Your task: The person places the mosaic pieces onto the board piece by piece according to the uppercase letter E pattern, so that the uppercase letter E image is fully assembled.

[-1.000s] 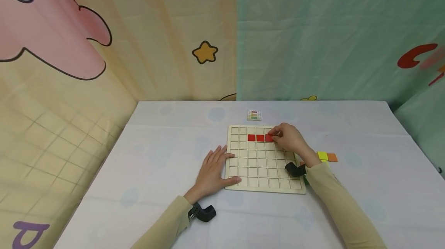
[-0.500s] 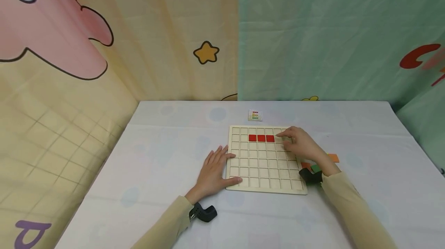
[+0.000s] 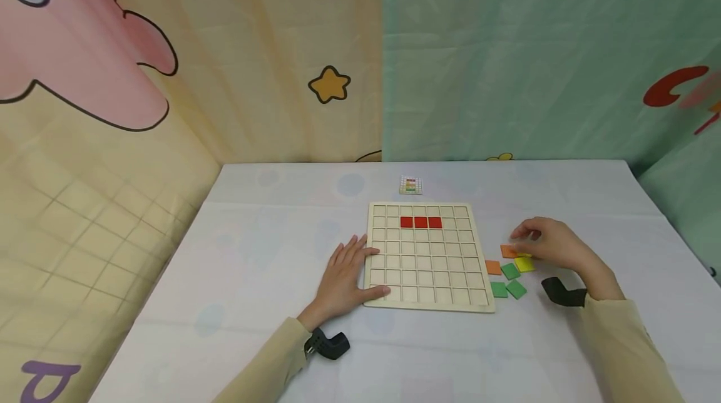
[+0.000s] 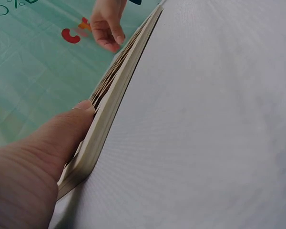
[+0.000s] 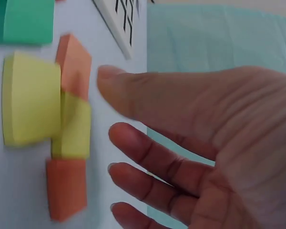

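A pale wooden grid board [image 3: 428, 263] lies flat on the table. Three red square tiles [image 3: 420, 222] sit side by side in its second row from the far edge. My left hand [image 3: 343, 275] rests with spread fingers at the board's left side, its thumb over the near corner. Right of the board my right hand [image 3: 554, 245] hovers over loose tiles, fingers loosely bent and nothing visible between them. Below it are an orange tile [image 3: 507, 251] and a yellow tile [image 3: 524, 264]. In the right wrist view, thumb and fingertips are apart from the yellow tile [image 5: 32, 98] and another orange tile [image 5: 66, 188].
Green tiles [image 3: 511, 271] and one more orange tile [image 3: 493, 267] lie beside the board's right edge. A small card with a coloured grid pattern [image 3: 410, 186] lies beyond the board. Printed curtains [image 3: 496, 77] hang behind the white table [image 3: 270, 228].
My right hand has left the red tiles and moved right, off the board, to above the loose tiles. The third red tile now lies free in its cell. My left hand has stayed put.
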Action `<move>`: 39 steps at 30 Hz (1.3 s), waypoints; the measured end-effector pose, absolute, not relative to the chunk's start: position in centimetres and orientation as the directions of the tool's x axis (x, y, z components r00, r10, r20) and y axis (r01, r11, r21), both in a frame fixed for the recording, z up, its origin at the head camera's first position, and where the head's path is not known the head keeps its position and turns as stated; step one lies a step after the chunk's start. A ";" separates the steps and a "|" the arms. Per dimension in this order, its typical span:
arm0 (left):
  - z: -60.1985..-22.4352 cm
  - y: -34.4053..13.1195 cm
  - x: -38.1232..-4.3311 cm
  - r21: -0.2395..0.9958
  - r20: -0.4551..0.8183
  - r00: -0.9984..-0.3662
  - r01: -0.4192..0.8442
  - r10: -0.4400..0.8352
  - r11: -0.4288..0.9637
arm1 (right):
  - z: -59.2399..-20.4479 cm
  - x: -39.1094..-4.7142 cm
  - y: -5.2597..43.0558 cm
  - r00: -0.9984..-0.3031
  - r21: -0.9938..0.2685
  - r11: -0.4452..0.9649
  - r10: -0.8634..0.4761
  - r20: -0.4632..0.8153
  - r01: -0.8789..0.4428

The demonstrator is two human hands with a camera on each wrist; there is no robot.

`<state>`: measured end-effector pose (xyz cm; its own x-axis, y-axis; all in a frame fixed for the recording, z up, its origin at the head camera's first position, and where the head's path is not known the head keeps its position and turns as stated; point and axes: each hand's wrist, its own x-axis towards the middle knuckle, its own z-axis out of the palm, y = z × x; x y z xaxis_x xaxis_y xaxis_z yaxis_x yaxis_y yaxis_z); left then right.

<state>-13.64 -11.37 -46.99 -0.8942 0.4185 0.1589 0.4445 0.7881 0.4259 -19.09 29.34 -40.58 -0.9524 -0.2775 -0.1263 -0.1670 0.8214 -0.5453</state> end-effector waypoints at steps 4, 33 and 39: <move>-47.0 -11.3 -13.6 0.430 0.151 -0.898 0.437 0.414 0.790 | -40.8 -19.2 30.6 -0.939 -0.535 0.828 -0.299 -0.168 -0.167; -46.9 -11.3 -13.5 0.437 0.155 -0.896 0.440 0.416 0.784 | -41.6 -19.3 30.3 -0.968 -0.582 0.803 -0.229 -0.099 -0.130; -46.9 -11.4 -13.5 0.434 0.156 -0.897 0.439 0.415 0.787 | -41.2 -19.3 29.0 -0.979 -0.574 0.800 -0.202 0.011 -0.172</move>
